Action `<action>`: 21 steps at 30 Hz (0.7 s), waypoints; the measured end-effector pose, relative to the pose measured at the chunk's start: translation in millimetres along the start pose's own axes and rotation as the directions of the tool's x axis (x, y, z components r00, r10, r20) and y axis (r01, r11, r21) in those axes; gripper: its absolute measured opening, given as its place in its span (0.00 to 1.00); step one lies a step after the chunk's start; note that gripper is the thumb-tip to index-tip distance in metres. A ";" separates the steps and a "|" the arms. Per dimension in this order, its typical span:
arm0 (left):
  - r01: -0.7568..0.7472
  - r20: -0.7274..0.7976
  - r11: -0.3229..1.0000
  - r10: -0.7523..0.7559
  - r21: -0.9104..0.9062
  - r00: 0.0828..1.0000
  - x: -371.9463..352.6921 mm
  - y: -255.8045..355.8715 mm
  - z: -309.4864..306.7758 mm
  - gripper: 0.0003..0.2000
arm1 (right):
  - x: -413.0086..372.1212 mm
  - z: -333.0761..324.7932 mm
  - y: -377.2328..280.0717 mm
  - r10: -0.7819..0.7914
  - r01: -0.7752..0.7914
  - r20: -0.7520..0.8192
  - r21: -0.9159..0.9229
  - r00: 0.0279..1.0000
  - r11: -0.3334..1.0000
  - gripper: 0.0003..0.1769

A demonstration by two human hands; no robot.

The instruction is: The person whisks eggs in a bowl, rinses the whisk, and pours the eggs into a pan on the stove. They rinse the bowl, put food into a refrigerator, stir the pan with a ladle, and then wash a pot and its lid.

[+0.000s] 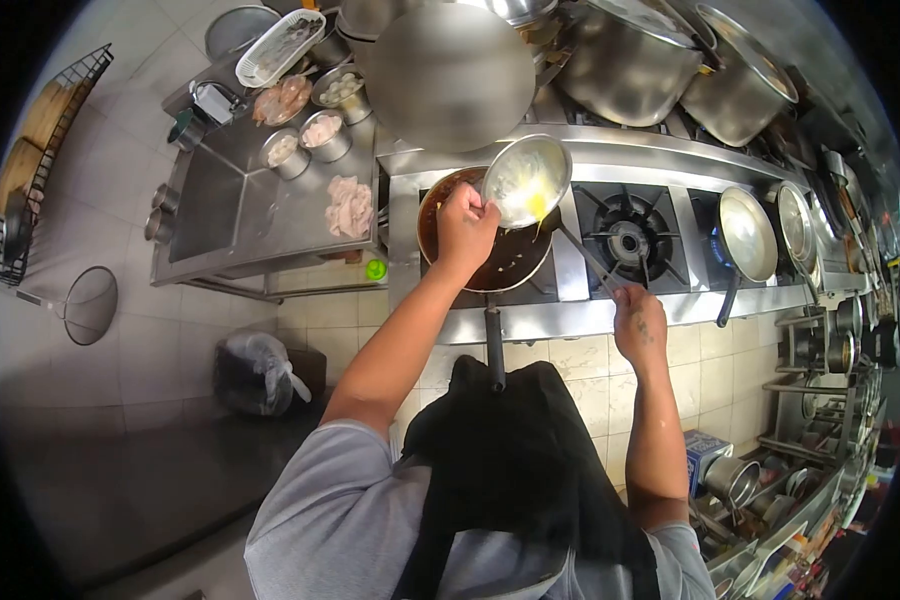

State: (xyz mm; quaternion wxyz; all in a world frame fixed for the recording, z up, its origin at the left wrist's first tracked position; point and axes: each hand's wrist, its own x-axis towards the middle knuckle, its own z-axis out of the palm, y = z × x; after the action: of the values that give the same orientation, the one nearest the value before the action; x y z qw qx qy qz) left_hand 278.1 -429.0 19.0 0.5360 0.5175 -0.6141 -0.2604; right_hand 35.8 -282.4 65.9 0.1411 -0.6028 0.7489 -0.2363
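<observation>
My left hand (467,232) grips the rim of a metal bowl (525,172), tilted over a dark frying pan (431,247). Yellow liquid, which looks like beaten egg (538,205), gathers at the bowl's lower edge. The pan sits on the stove with its black handle (495,345) pointing toward me. My right hand (638,322) is closed around the long handle of a metal utensil (592,258). That utensil slants toward the pan's right side, and its working end is dark and hard to make out.
Right of the pan is a bare burner (626,240), then a lighter frying pan (747,235) over a blue flame. Large pots (625,75) stand behind. On the left steel counter (270,205) are raw meat (349,207) and small metal containers (326,150). A strainer (91,305) hangs at far left.
</observation>
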 end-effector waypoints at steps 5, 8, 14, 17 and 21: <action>-0.022 0.002 0.999 0.022 -0.034 1.000 -22.8 5.6 -25.1 0.10 | -1.9 -0.8 0.5 -0.022 0.022 -0.011 0.006 1.000 1.000 0.11; -0.047 0.023 0.999 0.047 -0.012 0.999 -30.3 0.2 -41.4 0.10 | -3.4 -1.4 0.4 -0.050 0.050 -0.005 0.026 0.999 0.998 0.11; -0.158 -0.039 0.986 0.160 0.054 0.986 -17.7 10.0 -65.9 0.10 | -3.4 0.5 0.1 -0.104 0.104 0.005 0.040 0.995 0.994 0.10; -0.164 -0.024 0.983 0.167 0.084 0.986 5.7 13.5 -71.3 0.07 | -1.3 2.6 -0.4 -0.129 0.129 0.010 0.007 0.992 0.992 0.10; -0.293 -0.073 0.944 0.306 0.151 0.949 35.7 26.2 -73.9 0.07 | -0.9 0.3 -2.8 -0.153 0.153 0.003 0.000 0.988 0.988 0.10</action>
State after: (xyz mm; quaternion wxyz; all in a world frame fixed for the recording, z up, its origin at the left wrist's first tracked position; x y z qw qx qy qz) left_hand 341.3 -435.7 77.2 0.5611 0.4659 -0.6757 -0.1077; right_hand 38.5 -282.0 67.0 0.1236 -0.6589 0.7002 -0.2455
